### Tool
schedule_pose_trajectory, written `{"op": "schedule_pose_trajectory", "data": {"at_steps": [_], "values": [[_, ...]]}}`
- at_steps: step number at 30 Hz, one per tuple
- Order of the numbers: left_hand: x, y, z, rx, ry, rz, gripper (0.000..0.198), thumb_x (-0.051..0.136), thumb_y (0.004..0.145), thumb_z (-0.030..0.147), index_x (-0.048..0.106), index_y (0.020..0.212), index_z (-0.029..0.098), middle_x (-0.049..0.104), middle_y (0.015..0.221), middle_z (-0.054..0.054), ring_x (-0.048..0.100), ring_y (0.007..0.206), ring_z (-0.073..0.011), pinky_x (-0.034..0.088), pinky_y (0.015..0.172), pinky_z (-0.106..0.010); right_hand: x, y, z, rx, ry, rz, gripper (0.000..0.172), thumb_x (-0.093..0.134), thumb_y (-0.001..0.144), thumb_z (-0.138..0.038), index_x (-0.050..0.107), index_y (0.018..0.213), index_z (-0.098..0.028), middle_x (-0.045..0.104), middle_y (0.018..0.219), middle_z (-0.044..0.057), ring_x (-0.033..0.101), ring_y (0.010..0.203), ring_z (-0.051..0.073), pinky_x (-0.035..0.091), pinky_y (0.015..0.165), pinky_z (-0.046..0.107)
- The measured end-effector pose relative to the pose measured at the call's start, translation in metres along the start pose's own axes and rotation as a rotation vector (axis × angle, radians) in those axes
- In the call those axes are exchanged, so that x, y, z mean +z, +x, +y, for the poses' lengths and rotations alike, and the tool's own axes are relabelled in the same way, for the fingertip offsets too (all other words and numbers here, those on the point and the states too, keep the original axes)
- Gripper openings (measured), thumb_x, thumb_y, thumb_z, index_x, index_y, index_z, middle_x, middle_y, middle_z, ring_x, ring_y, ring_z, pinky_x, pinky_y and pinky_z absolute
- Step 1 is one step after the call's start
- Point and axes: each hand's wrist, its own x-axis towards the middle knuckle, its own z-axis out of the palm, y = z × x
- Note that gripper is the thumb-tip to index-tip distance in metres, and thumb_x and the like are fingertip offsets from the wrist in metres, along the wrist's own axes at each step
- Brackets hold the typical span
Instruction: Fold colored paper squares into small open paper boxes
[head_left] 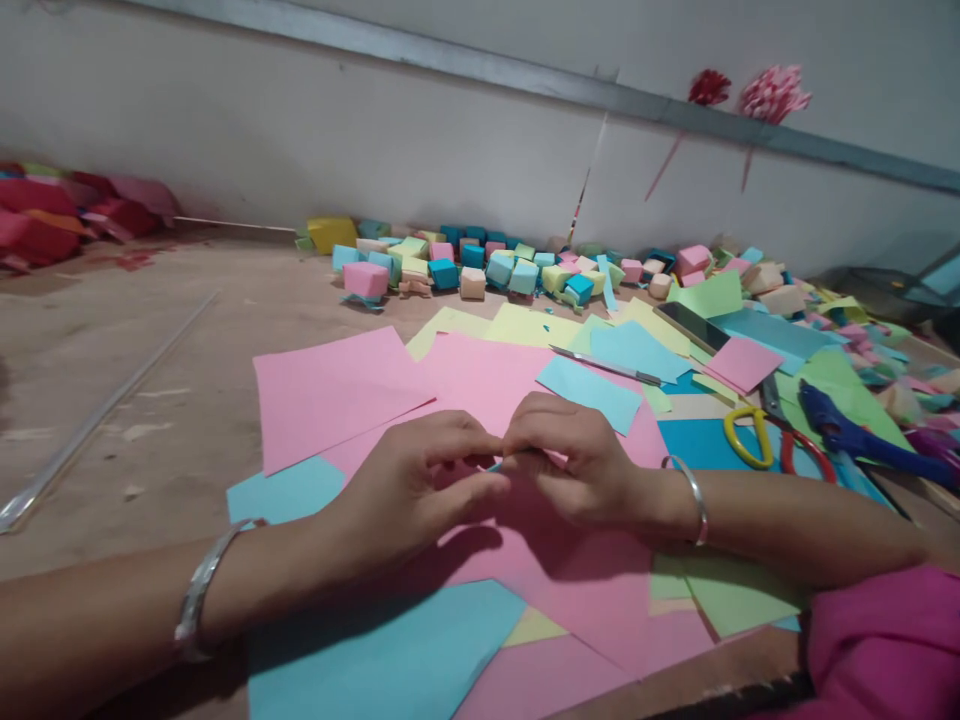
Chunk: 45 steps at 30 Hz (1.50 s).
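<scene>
Both hands meet over a pile of coloured paper, fingertips against each other. My left hand (420, 480) is curled, its thumb and fingers drawn toward the same spot as the right. My right hand (574, 455) pinches there with thumb and fingers closed. A sliver of blue shows between the fingertips; what they hold is mostly hidden. Under them lies a large pink sheet (480, 375), with another pink sheet (337, 395) to its left. A light blue sheet (382, 650) is closest to me. Just beyond my right hand is a light blue strip (592, 393).
Scissors (750, 437) with yellow and red handles and a blue glue gun (862, 435) lie at right. A pen-like craft knife (607, 366) and a phone (690, 325) sit beyond the hands. Small paper boxes (472, 283) line the wall. A metal strip (112, 405) lies left.
</scene>
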Motion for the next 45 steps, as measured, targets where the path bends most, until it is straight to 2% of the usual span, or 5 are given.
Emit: {"op": "schedule_pose_trajectory", "data": {"at_steps": [7,14,22,31,45], "values": [[-0.003,-0.005,-0.003,0.218,0.287,0.103,0.017,0.058,0.09,0.018,0.073,0.083,0.016,0.061,0.066,-0.002,0.053,0.06,-0.0118,0.038,0.055,-0.023,0.005,-0.007,-0.004,0.035,-0.051,-0.037,0.005,0.063,0.09,-0.017,0.066,0.086,-0.017,0.067,0.075,0.004,0.061,0.07,0.013,0.048,0.062,0.025],[-0.002,-0.005,0.0,0.055,0.222,0.025,0.024,0.06,0.089,0.026,0.067,0.068,0.017,0.058,0.061,0.0,0.047,0.058,-0.0114,0.038,0.06,-0.026,0.001,-0.011,0.0,-0.177,-0.31,-0.038,0.013,0.06,0.088,-0.01,0.066,0.081,-0.019,0.059,0.063,0.002,0.052,0.059,0.014,0.036,0.052,0.028],[-0.005,0.001,0.008,-0.284,-0.066,0.098,0.021,0.058,0.082,0.02,0.068,0.064,0.016,0.064,0.063,-0.001,0.054,0.061,-0.0119,0.041,0.06,-0.025,-0.004,0.004,-0.001,0.508,0.071,-0.148,0.023,0.068,0.084,-0.029,0.058,0.067,-0.018,0.052,0.059,-0.004,0.042,0.054,0.008,0.033,0.05,0.023],[-0.005,0.006,0.007,-0.455,-0.236,0.047,0.028,0.063,0.082,0.039,0.067,0.064,0.017,0.053,0.05,0.003,0.043,0.049,-0.0097,0.038,0.05,-0.023,-0.005,0.008,0.0,0.842,0.518,-0.167,0.032,0.07,0.081,-0.038,0.054,0.062,-0.017,0.053,0.052,-0.005,0.045,0.045,0.006,0.033,0.042,0.02],[-0.001,0.007,0.007,-0.43,-0.407,-0.073,0.029,0.068,0.08,0.042,0.062,0.066,0.018,0.054,0.048,0.004,0.048,0.043,-0.008,0.036,0.041,-0.018,-0.008,0.007,-0.015,0.778,0.451,-0.31,0.032,0.069,0.081,-0.03,0.053,0.058,-0.016,0.049,0.051,-0.005,0.041,0.047,0.005,0.029,0.041,0.019]]}}
